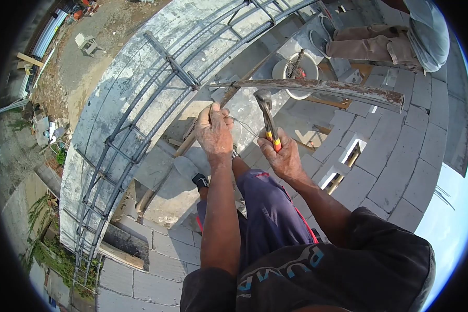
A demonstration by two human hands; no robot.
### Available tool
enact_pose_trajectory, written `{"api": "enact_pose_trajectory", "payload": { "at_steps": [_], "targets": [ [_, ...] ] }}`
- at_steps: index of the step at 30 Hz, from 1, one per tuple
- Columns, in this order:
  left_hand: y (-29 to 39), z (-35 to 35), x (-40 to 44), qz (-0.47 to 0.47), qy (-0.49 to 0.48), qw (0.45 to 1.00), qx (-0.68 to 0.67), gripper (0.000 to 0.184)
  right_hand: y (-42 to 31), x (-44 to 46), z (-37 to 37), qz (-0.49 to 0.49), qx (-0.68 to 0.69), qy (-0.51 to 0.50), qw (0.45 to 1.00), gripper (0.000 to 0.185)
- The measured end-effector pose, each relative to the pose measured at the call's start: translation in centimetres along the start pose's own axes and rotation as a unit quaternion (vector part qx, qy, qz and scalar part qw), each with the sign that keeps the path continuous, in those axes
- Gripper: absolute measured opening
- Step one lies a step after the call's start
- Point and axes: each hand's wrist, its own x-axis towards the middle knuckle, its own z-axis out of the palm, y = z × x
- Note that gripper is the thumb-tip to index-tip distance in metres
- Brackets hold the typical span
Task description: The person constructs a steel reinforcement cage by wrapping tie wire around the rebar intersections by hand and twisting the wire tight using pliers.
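My left hand (215,130) is closed with its fingertips pinched together on one end of a thin tie wire (243,124). The wire bends across toward my right hand (284,160), whose fingers wrap round a pair of pincers (268,120). The pincers have red and yellow handles and a dark metal head pointing up, away from me. Whether my right thumb also presses on the wire's other end, I cannot tell. Just beyond both hands runs a long rusty, whitish bar (322,87). A rebar cage (164,99) lies up and left of my left hand.
A curved concrete ledge (96,112) carries the rebar, with a drop to the ground beyond. Another person's trousers (366,44) show at upper right, near a white bucket (313,67). Grey block walls (385,151) stand right and below. A wooden pole (187,143) slants behind my left hand.
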Motion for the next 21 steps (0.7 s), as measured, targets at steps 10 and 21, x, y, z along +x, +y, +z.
{"api": "enact_pose_trajectory", "payload": {
  "at_steps": [10, 21],
  "targets": [
    [1.8, 0.8, 0.5, -0.123, -0.031, 0.989, -0.082, 0.039, 0.8, 1.4, 0.1, 0.014, 0.090, 0.017, 0.996, 0.017],
    [5.6, -4.2, 0.5, 0.141, -0.008, 0.981, 0.136, 0.040, -1.5, 4.2, 3.6, 0.025, 0.268, 0.035, 0.963, 0.016]
  ]
}}
